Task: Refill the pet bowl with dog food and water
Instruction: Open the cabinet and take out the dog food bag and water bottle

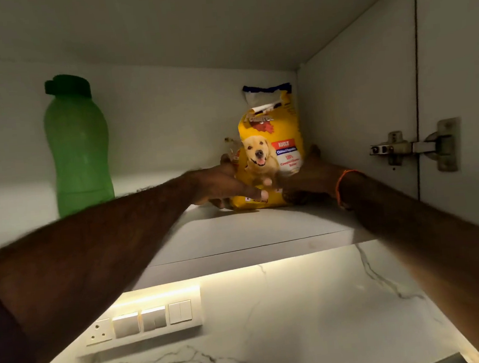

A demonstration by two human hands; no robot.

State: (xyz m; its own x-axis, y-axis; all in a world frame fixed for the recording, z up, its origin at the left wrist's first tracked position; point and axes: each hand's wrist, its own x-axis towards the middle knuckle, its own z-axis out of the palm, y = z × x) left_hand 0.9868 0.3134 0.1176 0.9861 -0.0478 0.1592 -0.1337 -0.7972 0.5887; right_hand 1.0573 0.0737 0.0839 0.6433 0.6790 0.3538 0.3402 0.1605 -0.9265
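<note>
Dog food bag point(270, 149) base hidden behind left hand point(221, 183), right hand point(304, 178)

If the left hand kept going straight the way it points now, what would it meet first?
The left hand already touches the lower left side of the yellow dog food bag. Pushed straight on, it would press into that bag first; beyond the bag lies the cabinet's back wall.

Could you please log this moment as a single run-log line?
stage: fetching food | left hand and right hand: gripping dog food bag | bag: upright on cabinet shelf | green bottle: untouched
</note>
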